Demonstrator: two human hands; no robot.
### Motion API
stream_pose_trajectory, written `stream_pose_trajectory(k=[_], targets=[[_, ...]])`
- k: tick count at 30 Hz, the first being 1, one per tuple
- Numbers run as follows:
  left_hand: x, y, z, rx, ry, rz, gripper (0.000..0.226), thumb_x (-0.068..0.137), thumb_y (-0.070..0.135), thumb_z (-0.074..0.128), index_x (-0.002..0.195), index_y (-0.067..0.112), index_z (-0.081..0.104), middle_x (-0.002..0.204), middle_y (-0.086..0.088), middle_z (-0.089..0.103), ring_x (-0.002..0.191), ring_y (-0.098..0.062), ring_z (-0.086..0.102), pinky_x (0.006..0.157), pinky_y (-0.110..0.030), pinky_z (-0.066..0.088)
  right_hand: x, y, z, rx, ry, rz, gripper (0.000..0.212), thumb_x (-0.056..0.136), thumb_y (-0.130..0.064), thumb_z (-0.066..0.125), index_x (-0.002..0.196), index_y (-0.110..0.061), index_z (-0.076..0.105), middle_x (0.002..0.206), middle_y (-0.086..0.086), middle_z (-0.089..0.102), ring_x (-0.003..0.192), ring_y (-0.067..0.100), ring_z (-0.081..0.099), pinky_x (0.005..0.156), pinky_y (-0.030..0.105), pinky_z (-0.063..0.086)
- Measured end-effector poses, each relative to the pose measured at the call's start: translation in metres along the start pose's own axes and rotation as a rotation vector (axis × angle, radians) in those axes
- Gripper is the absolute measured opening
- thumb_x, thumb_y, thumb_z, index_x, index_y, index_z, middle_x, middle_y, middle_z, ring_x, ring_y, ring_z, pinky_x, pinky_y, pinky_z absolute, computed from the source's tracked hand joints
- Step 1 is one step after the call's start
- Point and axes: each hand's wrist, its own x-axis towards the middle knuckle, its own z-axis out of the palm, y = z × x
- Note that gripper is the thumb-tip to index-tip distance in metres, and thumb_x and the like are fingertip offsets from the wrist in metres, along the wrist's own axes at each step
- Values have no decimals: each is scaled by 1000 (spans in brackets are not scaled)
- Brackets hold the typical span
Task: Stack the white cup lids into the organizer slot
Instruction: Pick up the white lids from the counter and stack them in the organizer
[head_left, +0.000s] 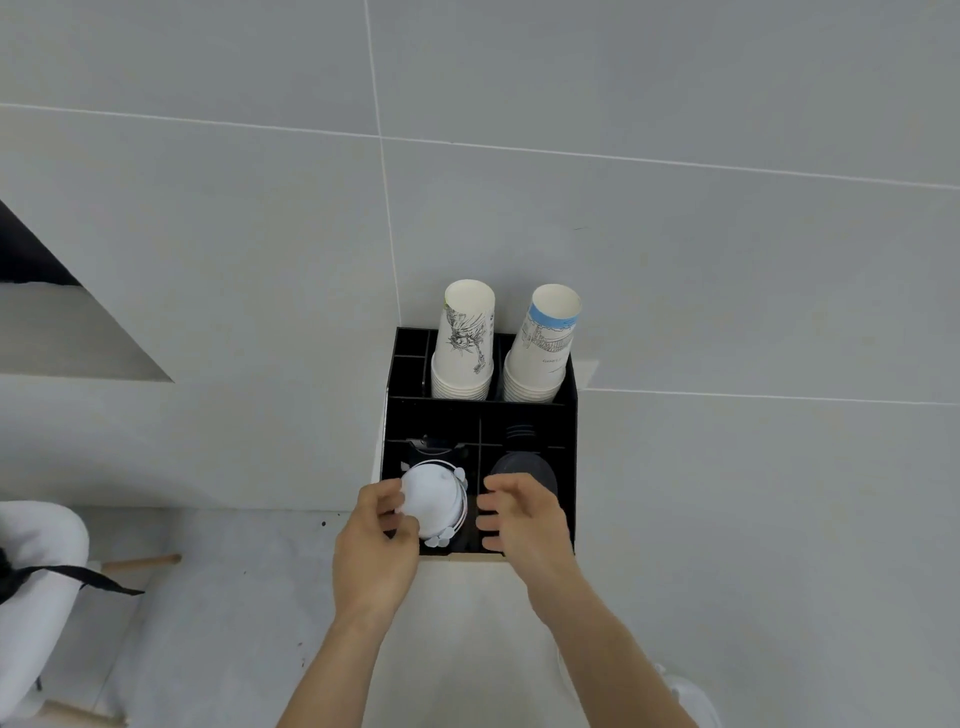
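A black organizer (563, 415) stands against the grey tiled wall. In its front left slot sits a stack of white cup lids (434, 499), tilted toward me. My left hand (376, 540) grips the left edge of that stack with thumb and fingers. My right hand (519, 519) hovers just right of the stack, fingers apart and curled, holding nothing, over the front right slot. That slot holds black lids (524, 467), partly hidden by my right hand.
Two stacks of upside-down paper cups (462, 348) (543, 353) fill the organizer's back slots. Small empty compartments are at the back left. A white chair (36, 582) with a black strap stands on the floor at the lower left.
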Motion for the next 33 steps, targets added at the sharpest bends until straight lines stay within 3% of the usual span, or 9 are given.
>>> stream_pose_trajectory(k=[2, 6, 8, 11, 17, 21, 25, 28, 33], targets=[[-12, -4, 7, 13, -28, -14, 35, 90, 8, 54, 114, 31, 61, 103, 13, 72, 91, -1, 65, 70, -24, 46, -7, 6, -23, 35, 18, 20, 27, 99, -8, 46, 105, -20, 70, 99, 9, 77, 79, 20, 72, 77, 37, 63], [-44, -18, 36, 88, -190, -100, 24, 91, 20, 54, 104, 38, 63, 98, 11, 73, 80, -16, 70, 77, -34, 56, -17, 39, -72, -82, 97, 142, 29, 98, -9, 44, 103, -17, 71, 92, 9, 76, 72, 21, 68, 70, 36, 59], [-62, -24, 52, 124, -274, -116, 21, 91, 22, 54, 102, 37, 64, 100, 9, 73, 83, -18, 71, 83, -37, 58, -21, 63, -92, -189, 128, 211, 29, 95, -13, 44, 100, -20, 72, 95, 7, 75, 77, 25, 70, 77, 39, 63], [-85, -29, 75, 159, -374, -138, 22, 91, 27, 54, 109, 34, 65, 103, 8, 72, 93, -18, 70, 92, -39, 56, -30, 89, -118, -304, 174, 268, 30, 93, -17, 45, 107, -21, 71, 103, 4, 74, 96, 31, 72, 92, 50, 61], [-119, -32, 109, 234, -501, -215, 34, 90, 28, 55, 123, 27, 62, 111, 8, 67, 105, -18, 67, 99, -36, 52, -42, 116, -143, -371, 211, 311, 31, 98, -18, 44, 118, -19, 68, 99, 0, 61, 95, 25, 62, 86, 33, 48], [-135, -32, 125, 247, -529, -267, 40, 89, 24, 58, 128, 23, 58, 116, 5, 64, 113, -20, 61, 102, -37, 48, -48, 126, -146, -337, 181, 329, 33, 99, -19, 45, 124, -19, 66, 105, 0, 63, 94, 23, 57, 84, 29, 43], [-144, -32, 133, 222, -534, -301, 46, 88, 20, 57, 134, 22, 53, 130, 0, 63, 119, -21, 59, 102, -37, 46, -50, 129, -144, -288, 128, 349, 37, 98, -20, 46, 130, -20, 65, 125, 4, 69, 105, 23, 64, 90, 32, 51], [-147, -33, 136, 195, -502, -314, 47, 87, 17, 58, 134, 22, 53, 128, 1, 63, 117, -20, 60, 98, -35, 47, -50, 130, -142, -239, 105, 358, 35, 95, -22, 47, 124, -22, 68, 117, 0, 71, 105, 24, 68, 95, 42, 59], [-145, -27, 131, 142, -421, -261, 39, 89, 15, 58, 126, 26, 57, 121, 4, 65, 106, -17, 62, 87, -30, 46, -50, 122, -142, -224, 133, 297, 23, 92, -24, 51, 101, -25, 72, 94, -5, 73, 90, 23, 72, 88, 49, 63]])
